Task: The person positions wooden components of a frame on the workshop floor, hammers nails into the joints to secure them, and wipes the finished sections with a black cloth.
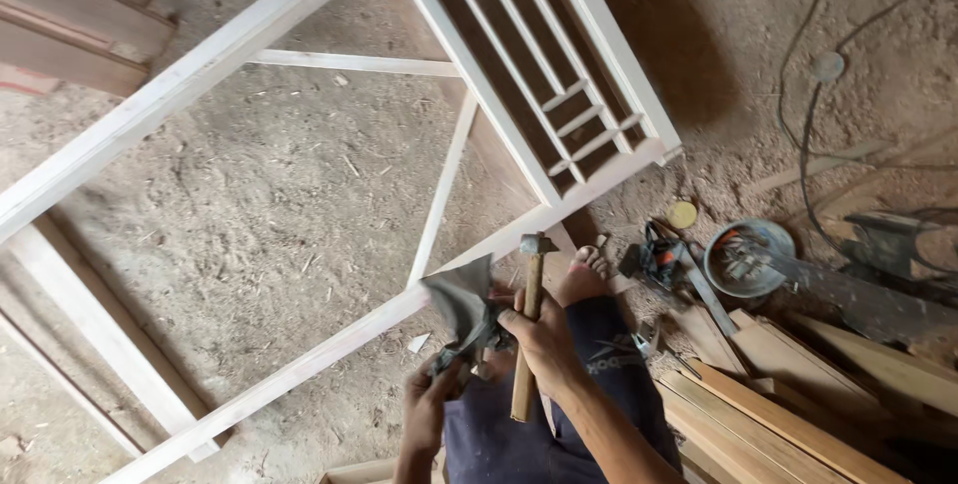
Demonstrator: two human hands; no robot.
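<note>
Open sawdust floor [249,215] left, wooden frame [299,364] ahead, planks [778,414] crowding right

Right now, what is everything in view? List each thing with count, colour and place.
wooden frame: one, pale, across the sawdust floor
slatted panel: one, pale, top centre
planks: several, brown, lower right
round tin of small parts: one, grey, right
cables: several, dark, upper right
yellow disc: one, beside the frame corner
hammer: one, wooden handle, in the right hand
grey sheet: one, crumpled, in the left hand
foot: one, bare, by the frame
left hand: lower centre
right hand: lower centre
</note>
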